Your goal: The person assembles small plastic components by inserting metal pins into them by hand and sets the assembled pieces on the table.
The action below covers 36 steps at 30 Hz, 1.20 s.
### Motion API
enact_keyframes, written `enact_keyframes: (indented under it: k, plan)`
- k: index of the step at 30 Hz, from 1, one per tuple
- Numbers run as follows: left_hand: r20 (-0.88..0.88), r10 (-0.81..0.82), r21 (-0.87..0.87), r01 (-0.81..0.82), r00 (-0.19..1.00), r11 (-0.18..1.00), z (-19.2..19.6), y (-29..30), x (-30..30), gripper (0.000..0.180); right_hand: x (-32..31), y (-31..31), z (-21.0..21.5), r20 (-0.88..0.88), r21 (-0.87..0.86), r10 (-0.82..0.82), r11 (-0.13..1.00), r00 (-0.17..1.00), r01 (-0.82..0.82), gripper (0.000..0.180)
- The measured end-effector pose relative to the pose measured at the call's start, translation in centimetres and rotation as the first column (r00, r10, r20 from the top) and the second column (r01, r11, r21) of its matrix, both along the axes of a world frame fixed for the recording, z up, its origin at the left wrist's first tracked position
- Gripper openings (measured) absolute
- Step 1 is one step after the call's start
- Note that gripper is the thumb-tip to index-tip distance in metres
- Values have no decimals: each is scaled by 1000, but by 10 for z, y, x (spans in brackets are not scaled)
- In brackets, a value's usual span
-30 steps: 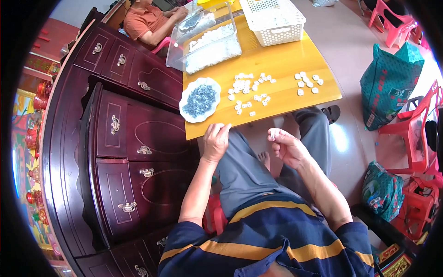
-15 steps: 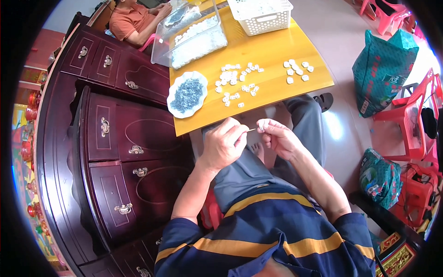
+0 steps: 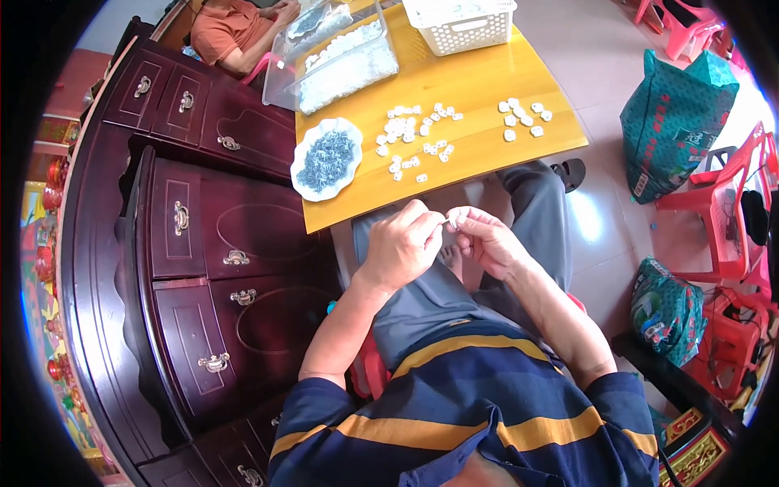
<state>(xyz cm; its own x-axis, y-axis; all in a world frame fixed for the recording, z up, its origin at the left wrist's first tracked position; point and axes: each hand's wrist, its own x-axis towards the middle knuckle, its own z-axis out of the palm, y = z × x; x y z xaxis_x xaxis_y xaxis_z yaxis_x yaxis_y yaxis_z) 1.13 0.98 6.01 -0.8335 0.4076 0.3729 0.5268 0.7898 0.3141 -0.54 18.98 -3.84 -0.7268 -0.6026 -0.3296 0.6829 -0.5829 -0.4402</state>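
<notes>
Above my lap, just off the table's near edge, both hands meet fingertip to fingertip. My left hand (image 3: 406,243) is closed in a pinch on a thin stick (image 3: 445,221), of which only a short end shows between the fingers. A small white piece (image 3: 453,221) sits between the thumb and fingers of my right hand (image 3: 484,241), mostly covered by them. On the table (image 3: 479,81) lie several similar small white pieces (image 3: 399,130) in loose clusters, with another group (image 3: 523,118) to the right. A white scalloped dish (image 3: 350,180) at the left holds small dark slivers (image 3: 326,161).
A clear plastic bin (image 3: 280,85) with whitish pieces and a white perforated basket (image 3: 466,36) stand at the far side. A person in an orange shirt (image 3: 223,36) sits beyond. Dark red drawers (image 3: 182,268) flank the left; green bags (image 3: 673,130) and red chairs (image 3: 714,219) stand right.
My left hand has moved slightly right and up toward my right hand, and less of the stick shows between them. The rest of the scene shifts a little with the camera.
</notes>
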Motion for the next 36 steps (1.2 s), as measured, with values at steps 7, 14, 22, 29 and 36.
enact_keyframes:
  k: [7, 14, 22, 29, 36]
  plan:
    - [47, 0, -42, 2, 999, 999, -1, 2, -5, 8, 1, -1, 4, -27, 49, -27, 998, 999, 29, 8]
    - [145, -24, -30, 29, 989, 999, -5, 0, -16, 5, -2, -1, 1, -46, 113, -71, 991, 996, 76, 6]
    - [165, -53, 56, 44, 985, 997, 6, -3, -19, 6, -3, 1, 1, -11, 64, -83, 994, 996, 83, 8]
    - [56, -13, 26, 12, 998, 1000, 4, 1, -19, 6, -3, 0, -2, -38, 53, -93, 994, 995, 95, 9]
    - [224, -62, 50, 52, 973, 997, 6, -3, -25, 5, -3, 2, -3, -59, 66, -78, 994, 995, 82, 10]
